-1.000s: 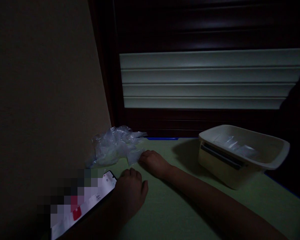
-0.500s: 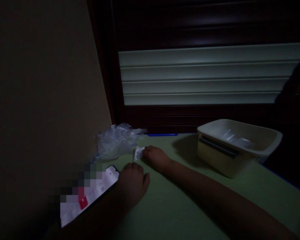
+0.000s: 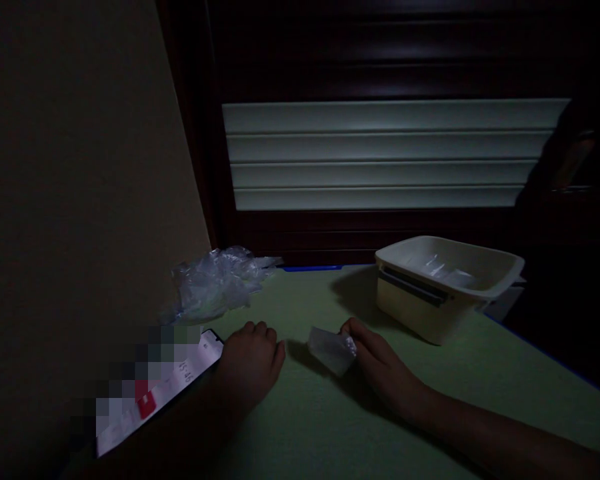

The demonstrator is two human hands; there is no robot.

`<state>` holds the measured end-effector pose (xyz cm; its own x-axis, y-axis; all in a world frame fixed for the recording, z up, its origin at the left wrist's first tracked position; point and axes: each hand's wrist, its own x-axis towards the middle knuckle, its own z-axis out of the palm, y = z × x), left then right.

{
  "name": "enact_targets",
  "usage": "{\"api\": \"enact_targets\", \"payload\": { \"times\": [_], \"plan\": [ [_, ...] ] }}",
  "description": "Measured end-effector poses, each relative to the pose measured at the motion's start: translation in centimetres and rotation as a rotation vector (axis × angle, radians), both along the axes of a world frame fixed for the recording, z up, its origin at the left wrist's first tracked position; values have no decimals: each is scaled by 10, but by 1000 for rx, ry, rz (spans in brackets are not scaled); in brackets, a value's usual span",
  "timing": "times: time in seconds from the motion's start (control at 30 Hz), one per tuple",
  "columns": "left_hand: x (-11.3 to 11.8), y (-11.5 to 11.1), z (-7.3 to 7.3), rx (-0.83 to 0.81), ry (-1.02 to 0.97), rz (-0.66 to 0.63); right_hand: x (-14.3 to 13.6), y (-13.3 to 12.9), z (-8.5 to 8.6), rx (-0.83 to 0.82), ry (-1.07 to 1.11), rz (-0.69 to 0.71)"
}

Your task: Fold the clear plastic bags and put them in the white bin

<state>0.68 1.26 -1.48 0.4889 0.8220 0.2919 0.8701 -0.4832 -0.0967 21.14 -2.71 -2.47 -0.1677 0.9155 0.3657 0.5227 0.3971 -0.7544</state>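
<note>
Between the thumb and fingers of my right hand (image 3: 380, 363) is a small clear plastic bag (image 3: 333, 350), raised a little over the green tabletop (image 3: 320, 427) with its shadow beneath. My left hand (image 3: 250, 363) rests on the table to the left, fingers curled in a loose fist, with no object visible in it. Beside that hand lies a phone (image 3: 180, 373) with a lit screen, partly blurred out by blocks. Behind it sits a crumpled heap of clear plastic bags (image 3: 215, 283) against the wall.
At the right rear stands a cream plastic bin (image 3: 410, 307) holding some clear plastic pieces (image 3: 445, 270). A dark wooden door with pale slats (image 3: 375, 153) rises behind the table. The wall (image 3: 90, 167) borders the left side. The room is dim.
My right hand has drawn the small plastic bag away from the heap, toward me and to the right. My left hand stays by the phone. The view has shifted slightly right.
</note>
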Motion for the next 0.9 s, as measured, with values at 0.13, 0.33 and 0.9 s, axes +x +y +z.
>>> {"api": "enact_targets", "payload": {
  "times": [0.13,0.33,0.9],
  "plan": [
    [8,-15,1,-12,-179,-180,3,-1,-1,-10,162,-15],
    [15,-29,-5,-173,-667,-456,2,-9,0,64,92,130],
    [13,-26,-13,-227,-472,-527,-2,-20,4,145,-55,320]
  ]
}}
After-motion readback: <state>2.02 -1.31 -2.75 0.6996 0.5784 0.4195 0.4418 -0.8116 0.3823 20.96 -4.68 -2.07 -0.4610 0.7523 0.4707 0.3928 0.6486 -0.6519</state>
